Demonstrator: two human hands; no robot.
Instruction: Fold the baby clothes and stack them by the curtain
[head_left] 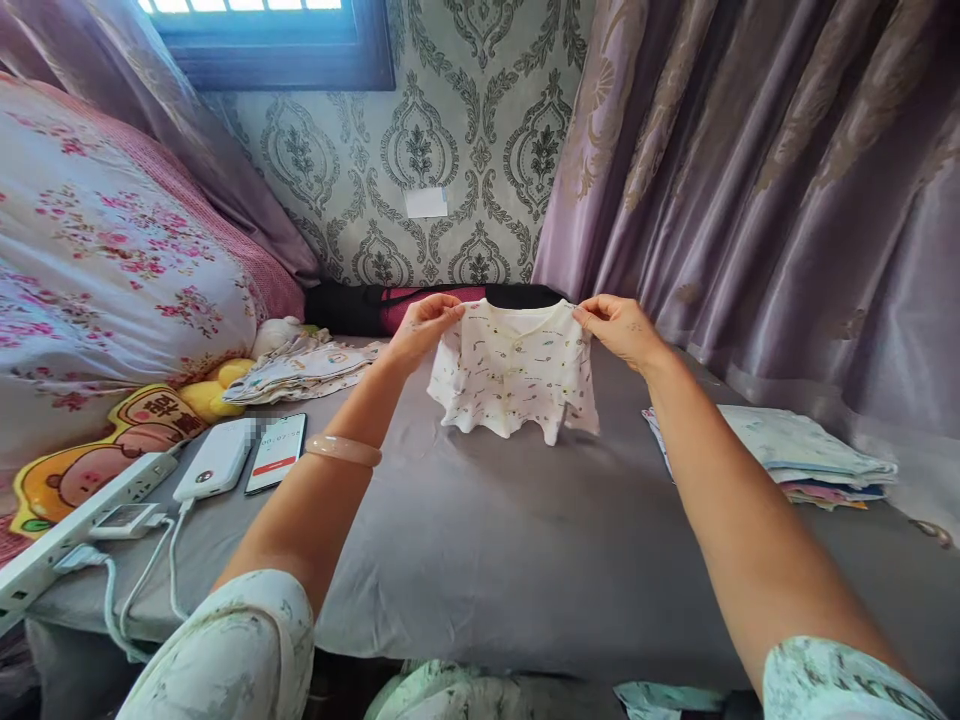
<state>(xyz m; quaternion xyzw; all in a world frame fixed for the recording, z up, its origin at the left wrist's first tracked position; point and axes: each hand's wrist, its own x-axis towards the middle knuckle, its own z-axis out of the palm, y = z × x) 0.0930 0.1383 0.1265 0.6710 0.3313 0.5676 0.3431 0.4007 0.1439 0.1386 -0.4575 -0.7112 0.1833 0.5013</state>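
Note:
A small white baby shirt (517, 370) with a tiny print and a V-shaped front hangs spread out between my hands. My left hand (429, 325) pinches its shoulder on the left side. My right hand (616, 325) pinches the opposite shoulder, with both arms stretched forward. The shirt's scalloped lower edge hangs down at the grey bed surface (510, 550); I cannot tell whether it touches.
Folded printed clothes (307, 365) lie at the left, and a folded clothes stack (810, 450) at the right. A phone (277, 455), a white power bank (216, 460) and a power strip (90, 535) with cables are at the left front. A dark rolled bundle (345, 308) lies along the wall.

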